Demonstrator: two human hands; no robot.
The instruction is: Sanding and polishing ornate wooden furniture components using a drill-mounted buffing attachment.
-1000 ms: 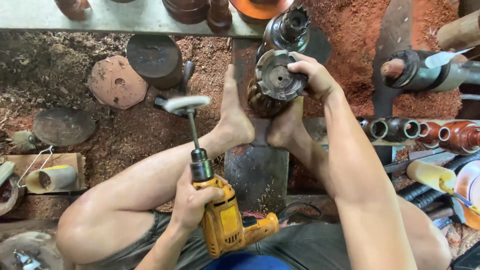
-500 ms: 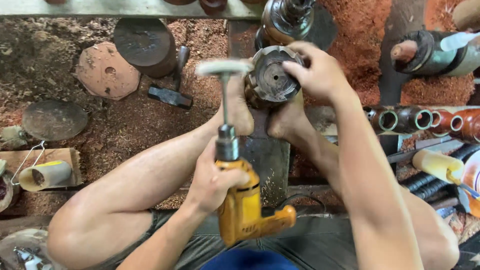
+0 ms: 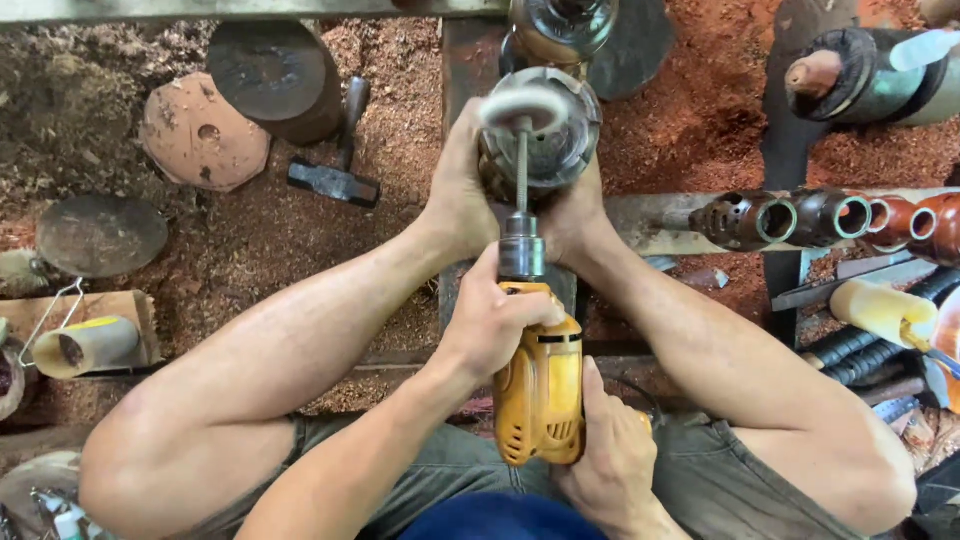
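Note:
My left hand (image 3: 495, 325) grips the front of a yellow electric drill (image 3: 540, 385), just behind its metal chuck. Lower down, my right hand (image 3: 612, 460) holds the drill's rear handle. A white buffing wheel (image 3: 522, 108) on the drill's long shaft sits against the face of a dark round carved wooden piece (image 3: 565, 125). Both of my bare feet (image 3: 462, 195) clamp that wooden piece from either side, above a dark metal plate (image 3: 455, 290).
A hammer (image 3: 335, 170), a dark wooden cylinder (image 3: 275, 75), a flat wooden disc (image 3: 200, 130) and a round metal lid (image 3: 98, 235) lie in sawdust at left. Turned wooden pieces (image 3: 820, 218) line a rail at right. A cream roll (image 3: 82, 345) sits at lower left.
My right hand let go of the wooden piece and took the drill's rear handle. The drill swung right and forward, so the buffing wheel now sits against the wooden piece.

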